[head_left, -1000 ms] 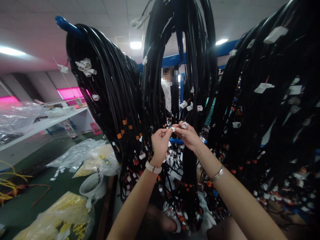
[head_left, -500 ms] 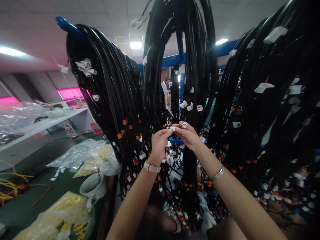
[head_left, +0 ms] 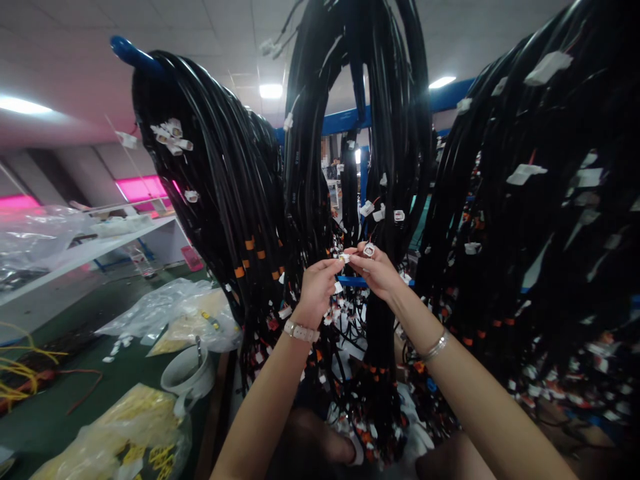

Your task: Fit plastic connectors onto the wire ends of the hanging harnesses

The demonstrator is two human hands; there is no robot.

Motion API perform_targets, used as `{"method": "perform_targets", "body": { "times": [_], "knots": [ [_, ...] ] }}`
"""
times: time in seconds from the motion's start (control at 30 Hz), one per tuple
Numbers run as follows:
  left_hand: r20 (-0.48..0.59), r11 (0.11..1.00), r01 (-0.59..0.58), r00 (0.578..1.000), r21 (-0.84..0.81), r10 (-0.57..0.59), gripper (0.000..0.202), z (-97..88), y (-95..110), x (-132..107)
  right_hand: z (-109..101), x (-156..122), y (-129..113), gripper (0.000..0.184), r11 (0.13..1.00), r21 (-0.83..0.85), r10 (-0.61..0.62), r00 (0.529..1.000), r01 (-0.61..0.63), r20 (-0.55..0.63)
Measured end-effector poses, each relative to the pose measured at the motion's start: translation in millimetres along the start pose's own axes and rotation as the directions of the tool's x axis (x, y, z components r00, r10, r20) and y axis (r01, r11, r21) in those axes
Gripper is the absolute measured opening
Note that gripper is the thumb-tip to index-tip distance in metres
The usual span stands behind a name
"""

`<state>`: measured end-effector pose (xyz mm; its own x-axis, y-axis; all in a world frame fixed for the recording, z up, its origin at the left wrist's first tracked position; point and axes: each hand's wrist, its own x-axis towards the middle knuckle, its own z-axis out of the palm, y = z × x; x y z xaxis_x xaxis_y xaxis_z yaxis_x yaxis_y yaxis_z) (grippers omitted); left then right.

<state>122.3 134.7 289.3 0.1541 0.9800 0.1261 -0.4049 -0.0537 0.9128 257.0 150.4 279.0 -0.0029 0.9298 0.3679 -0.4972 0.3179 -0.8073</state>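
White connector (head_left: 345, 257), a small moulded plastic block, sits near the centre of the frame, pinched between both my hands in front of the hanging looms. My left hand (head_left: 315, 288) closes thumb and forefinger on it from 9 o'clock. My right hand (head_left: 381, 273) meets it from 3 o'clock, fingertips pressed together on its other end, apparently so the tiny piece is steadied from both sides and raised to where I can see it. A second plug (head_left: 369, 250), white and squarish, rides on top of my right fingers at 1 o'clock of the first; how it is gripped I cannot tell. Behind my hands, glossy black cable bundles (head_left: 220, 200) drape in smooth round loops over a blue hook (head_left: 127, 51) at 11 o'clock, presumably hung so their ends dangle free. They are banded with orange tape (head_left: 250, 244) and tipped with more white plugs. At 7 o'clock a green bench (head_left: 55, 413) carries a white cup (head_left: 187, 379), crinkled clear plastic bags (head_left: 170, 308) and loose yellow wires (head_left: 17, 381).
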Motion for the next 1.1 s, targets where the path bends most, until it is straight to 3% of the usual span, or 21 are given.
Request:
{"method": "perform_targets", "body": {
  "times": [0.6,0.8,0.93,1.1],
  "knots": [
    [0.125,0.997,0.083,0.989,-0.003,-0.082,0.019,-5.2,8,7,-1,-2,-3,0.031,1.000,-0.002,0.003,1.000,-0.003,0.030],
    [0.327,0.986,0.162,0.934,-0.027,-0.145,0.032,-8.1,11,9,-2,-4,-7,0.031,0.999,-0.003,0.032,0.998,-0.032,0.046],
    [0.343,0.994,0.113,0.933,0.015,-0.111,0.038,-9.7,11,8,-4,-3,-7,0.029,0.999,-0.007,0.054,0.997,-0.054,0.049],
    [0.420,0.994,0.090,0.901,0.060,-0.107,0.043,-9.3,9,9,-9,-2,-5,0.028,0.998,0.014,0.058,0.997,-0.059,0.058]
  ]
}}
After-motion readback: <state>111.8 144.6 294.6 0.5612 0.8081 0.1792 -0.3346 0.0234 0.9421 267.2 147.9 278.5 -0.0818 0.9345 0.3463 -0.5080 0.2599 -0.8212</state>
